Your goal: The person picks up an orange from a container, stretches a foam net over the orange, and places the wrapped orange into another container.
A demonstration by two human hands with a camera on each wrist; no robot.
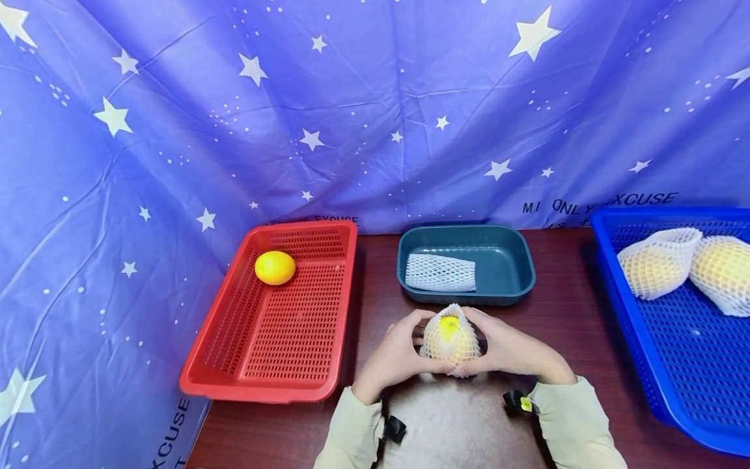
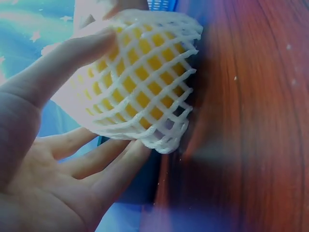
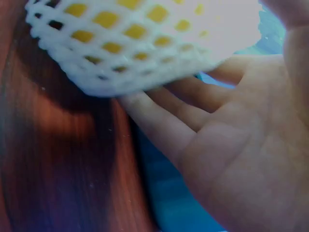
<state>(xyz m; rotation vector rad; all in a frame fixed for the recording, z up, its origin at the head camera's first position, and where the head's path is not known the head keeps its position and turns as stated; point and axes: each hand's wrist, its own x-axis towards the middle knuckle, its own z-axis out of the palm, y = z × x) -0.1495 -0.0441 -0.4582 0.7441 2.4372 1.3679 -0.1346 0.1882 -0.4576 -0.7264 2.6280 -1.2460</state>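
A round yellow fruit [image 1: 449,327] in a white foam net sleeve [image 1: 454,348] is held between both hands, just in front of the dark green tray. My left hand [image 1: 397,352] grips its left side, thumb near the bottom and fingers round the far side. From the other side my right hand [image 1: 508,345] grips it the same way. In the left wrist view the netting [image 2: 145,82] covers the fruit above the tabletop, and its edge sticks out past it. The right wrist view shows fingers [image 3: 159,116] under the net.
A flat foam net sleeve [image 1: 441,272] lies in the dark green tray [image 1: 504,296]. On the left, a red basket [image 1: 340,326] holds a bare yellow fruit [image 1: 275,268]. The blue basket [image 1: 633,352] at right holds two netted fruits [image 1: 659,264]. A starry blue cloth [image 1: 375,98] hangs behind.
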